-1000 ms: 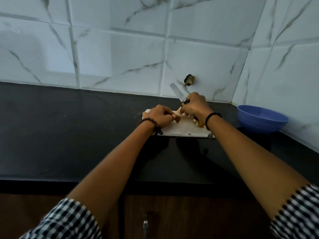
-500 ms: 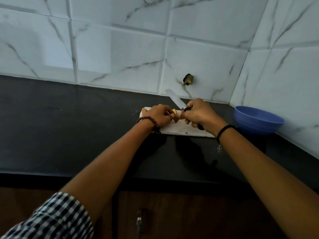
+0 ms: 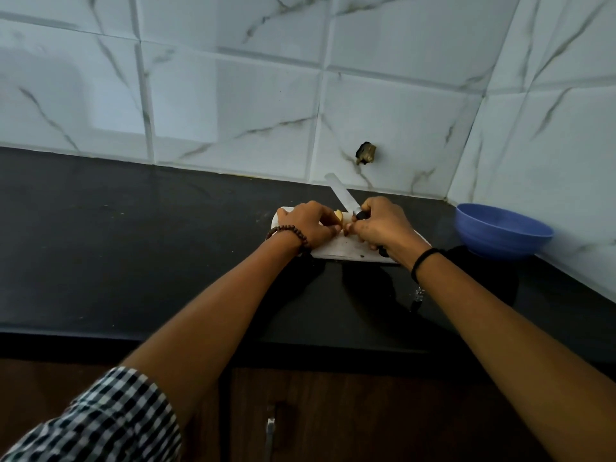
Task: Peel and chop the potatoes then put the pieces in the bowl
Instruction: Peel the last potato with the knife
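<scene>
A white cutting board [image 3: 346, 250] lies on the black counter near the back wall. My left hand [image 3: 308, 225] grips a pale yellow potato piece [image 3: 338, 215] on the board, and most of the piece is hidden under the fingers. My right hand [image 3: 380, 226] grips the dark handle of a knife [image 3: 343, 196], whose blade points up and away toward the wall, just right of the potato. A blue bowl [image 3: 500, 233] stands on the counter to the right of the board; its inside is not visible.
The black countertop [image 3: 133, 245] stretches wide to the left. White marble tiles form the back wall and a side wall close behind the bowl. A dark hole [image 3: 366, 153] breaks the tile above the board. A wooden cabinet door handle [image 3: 270, 431] sits below the counter's front edge.
My right hand has drawn back toward me along the board with the knife and its blade tip has lifted. My left hand stays on the potato piece.
</scene>
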Demonstrator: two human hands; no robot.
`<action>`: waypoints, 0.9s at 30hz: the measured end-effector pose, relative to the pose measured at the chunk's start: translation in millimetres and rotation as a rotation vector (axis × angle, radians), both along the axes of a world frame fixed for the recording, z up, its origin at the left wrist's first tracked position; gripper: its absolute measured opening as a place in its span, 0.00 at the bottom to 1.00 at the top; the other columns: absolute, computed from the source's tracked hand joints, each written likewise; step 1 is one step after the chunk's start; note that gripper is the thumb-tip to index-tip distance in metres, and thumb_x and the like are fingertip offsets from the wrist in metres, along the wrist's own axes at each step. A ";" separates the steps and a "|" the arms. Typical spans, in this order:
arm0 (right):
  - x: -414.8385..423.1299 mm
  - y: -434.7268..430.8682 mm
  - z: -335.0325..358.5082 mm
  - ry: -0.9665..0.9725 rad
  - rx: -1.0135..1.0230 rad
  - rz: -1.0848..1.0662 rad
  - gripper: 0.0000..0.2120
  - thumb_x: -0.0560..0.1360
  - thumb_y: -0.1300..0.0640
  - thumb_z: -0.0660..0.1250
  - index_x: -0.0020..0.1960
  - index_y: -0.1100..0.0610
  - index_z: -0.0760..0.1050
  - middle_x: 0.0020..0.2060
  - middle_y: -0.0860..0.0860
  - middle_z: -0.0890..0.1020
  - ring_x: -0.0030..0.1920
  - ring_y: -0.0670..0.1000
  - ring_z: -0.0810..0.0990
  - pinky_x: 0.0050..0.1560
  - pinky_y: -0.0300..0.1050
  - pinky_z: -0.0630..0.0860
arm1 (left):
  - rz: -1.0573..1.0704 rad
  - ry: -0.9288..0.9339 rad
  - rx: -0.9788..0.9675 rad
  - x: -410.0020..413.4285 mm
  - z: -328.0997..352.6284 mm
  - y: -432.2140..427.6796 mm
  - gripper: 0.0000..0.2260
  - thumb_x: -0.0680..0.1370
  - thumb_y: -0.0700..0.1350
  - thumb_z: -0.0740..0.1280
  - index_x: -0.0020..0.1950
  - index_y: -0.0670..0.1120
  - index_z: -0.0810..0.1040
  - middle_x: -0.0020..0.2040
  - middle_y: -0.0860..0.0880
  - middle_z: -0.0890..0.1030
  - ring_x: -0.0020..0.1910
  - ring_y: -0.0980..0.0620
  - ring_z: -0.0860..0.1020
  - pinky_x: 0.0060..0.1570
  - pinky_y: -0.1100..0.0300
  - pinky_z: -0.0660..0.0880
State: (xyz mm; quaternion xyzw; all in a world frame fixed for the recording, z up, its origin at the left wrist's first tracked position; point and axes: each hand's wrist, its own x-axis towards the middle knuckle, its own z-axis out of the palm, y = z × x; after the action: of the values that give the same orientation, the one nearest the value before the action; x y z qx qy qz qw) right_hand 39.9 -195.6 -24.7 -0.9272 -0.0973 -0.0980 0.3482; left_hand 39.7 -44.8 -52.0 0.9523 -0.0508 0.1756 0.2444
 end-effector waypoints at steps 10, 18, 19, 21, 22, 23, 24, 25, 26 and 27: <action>-12.3 -6.2 10.1 0.079 0.012 0.058 0.07 0.73 0.62 0.73 0.50 0.58 0.78 0.33 0.56 0.84 0.20 0.46 0.71 0.20 0.35 0.64 | 0.009 0.052 -0.030 -1.6 2.5 2.3 0.06 0.75 0.56 0.67 0.51 0.61 0.81 0.54 0.60 0.81 0.58 0.55 0.75 0.62 0.48 0.57; -36.7 -20.5 8.9 0.015 -0.087 -0.019 0.12 0.78 0.55 0.65 0.48 0.63 0.81 0.39 0.60 0.85 0.28 0.51 0.77 0.25 0.38 0.71 | 0.026 0.058 -0.090 -4.9 4.4 0.1 0.05 0.74 0.57 0.70 0.45 0.59 0.83 0.51 0.59 0.81 0.53 0.56 0.73 0.62 0.48 0.56; -39.8 -21.2 8.2 0.002 -0.139 -0.007 0.11 0.78 0.55 0.65 0.49 0.63 0.81 0.40 0.59 0.85 0.31 0.52 0.79 0.27 0.40 0.73 | 0.033 0.058 -0.101 -5.5 4.8 0.0 0.04 0.73 0.57 0.70 0.43 0.59 0.82 0.50 0.58 0.81 0.53 0.56 0.72 0.64 0.47 0.55; -46.4 -21.5 7.3 -0.023 -0.209 0.025 0.10 0.79 0.55 0.65 0.53 0.60 0.81 0.43 0.57 0.84 0.37 0.54 0.81 0.33 0.44 0.75 | 0.039 0.057 -0.127 -7.3 5.7 -0.5 0.05 0.73 0.56 0.71 0.39 0.58 0.81 0.46 0.59 0.80 0.53 0.56 0.72 0.66 0.46 0.54; -49.9 -21.0 7.0 -0.029 -0.227 0.041 0.10 0.79 0.54 0.65 0.56 0.57 0.81 0.44 0.56 0.83 0.39 0.54 0.81 0.36 0.45 0.77 | 0.040 0.057 -0.137 -8.4 6.0 -0.7 0.05 0.73 0.56 0.71 0.38 0.58 0.81 0.45 0.59 0.80 0.53 0.56 0.73 0.67 0.46 0.54; -53.5 -20.2 7.0 -0.037 -0.244 0.054 0.11 0.79 0.54 0.65 0.58 0.55 0.80 0.45 0.55 0.83 0.40 0.55 0.82 0.38 0.48 0.79 | 0.042 0.056 -0.143 -9.5 6.3 -0.8 0.05 0.73 0.55 0.71 0.38 0.57 0.80 0.45 0.59 0.80 0.53 0.56 0.73 0.67 0.46 0.54; -57.0 -19.8 7.3 -0.043 -0.263 0.064 0.12 0.79 0.53 0.64 0.60 0.53 0.80 0.45 0.55 0.82 0.41 0.55 0.82 0.41 0.50 0.81 | 0.047 0.054 -0.146 -10.2 6.5 -1.0 0.05 0.72 0.55 0.72 0.38 0.57 0.81 0.45 0.58 0.80 0.53 0.55 0.73 0.67 0.46 0.54; -59.8 -19.4 7.8 -0.049 -0.280 0.072 0.12 0.79 0.53 0.64 0.60 0.53 0.80 0.44 0.55 0.82 0.41 0.56 0.82 0.42 0.51 0.82 | 0.053 0.049 -0.147 -10.6 6.4 -1.3 0.05 0.72 0.55 0.72 0.38 0.57 0.81 0.45 0.58 0.80 0.53 0.55 0.73 0.66 0.46 0.55; -61.9 -18.8 8.4 -0.054 -0.296 0.074 0.12 0.79 0.53 0.64 0.60 0.53 0.80 0.44 0.55 0.82 0.40 0.56 0.82 0.42 0.51 0.82 | 0.059 0.047 -0.148 -10.8 6.4 -1.3 0.05 0.72 0.55 0.72 0.38 0.57 0.81 0.44 0.58 0.80 0.53 0.55 0.73 0.66 0.46 0.55; -63.6 -18.2 9.0 -0.061 -0.315 0.070 0.12 0.79 0.54 0.64 0.60 0.54 0.81 0.44 0.55 0.82 0.39 0.55 0.82 0.41 0.50 0.82 | 0.062 0.048 -0.146 -10.9 6.3 -1.6 0.05 0.72 0.55 0.72 0.38 0.57 0.81 0.44 0.58 0.79 0.52 0.55 0.72 0.66 0.46 0.56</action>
State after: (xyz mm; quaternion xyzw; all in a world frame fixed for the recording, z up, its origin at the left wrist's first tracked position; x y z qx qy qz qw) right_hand -23.7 -213.7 -15.7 -0.9629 -0.1542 -0.0977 0.1986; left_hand 28.8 -46.4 -45.8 0.9370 -0.0027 0.1636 0.3086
